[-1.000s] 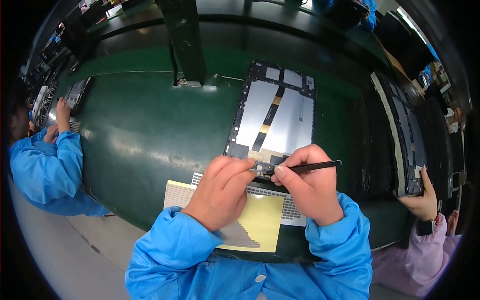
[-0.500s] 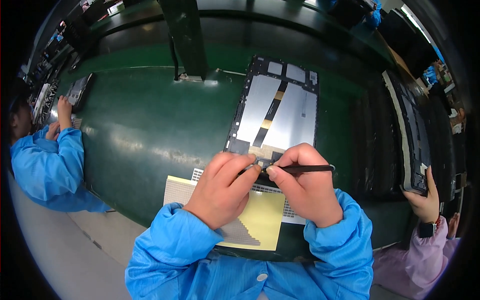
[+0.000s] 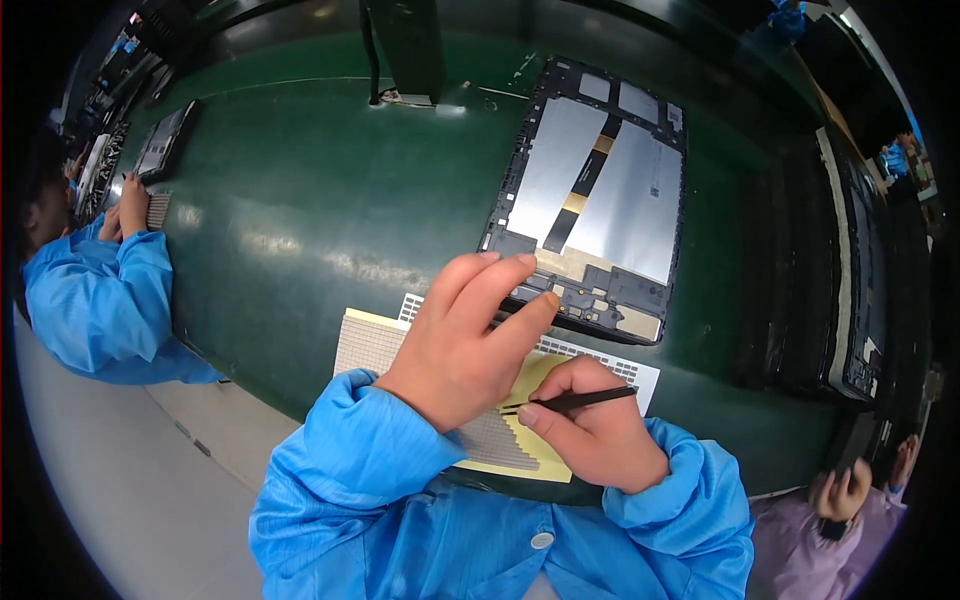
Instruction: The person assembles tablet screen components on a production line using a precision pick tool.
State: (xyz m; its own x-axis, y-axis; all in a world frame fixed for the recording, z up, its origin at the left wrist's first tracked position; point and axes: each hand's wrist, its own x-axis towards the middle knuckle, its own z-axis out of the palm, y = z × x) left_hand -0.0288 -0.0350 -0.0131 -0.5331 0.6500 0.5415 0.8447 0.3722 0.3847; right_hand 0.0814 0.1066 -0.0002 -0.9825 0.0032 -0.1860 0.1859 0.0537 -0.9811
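My right hand (image 3: 592, 428) grips black tweezers (image 3: 588, 399), their tips over a yellow backing sheet (image 3: 553, 462) bearing rows of small grey stickers (image 3: 492, 440). My left hand (image 3: 462, 340) rests with fingers apart on the near edge of a tablet-like device (image 3: 617, 205). That device lies with its inside exposed: silver metal panels, a black ribbon cable (image 3: 583, 180) with gold bands, and a black frame. Beneath the device's near edge shows a white sheet (image 3: 640, 375) with rows of dark labels. My left hand covers part of the stickers.
A green bench (image 3: 300, 200) spans the view, with a dark post (image 3: 405, 50) at its back. On the right, dark trays (image 3: 790, 280) hold another opened device (image 3: 850, 290). A person in blue (image 3: 95, 300) works at left; a pink sleeve (image 3: 815, 550) shows at lower right.
My right hand has drawn the tweezers back from the device to the yellow sheet. The view has shifted. The person at right has let go of the device in the trays.
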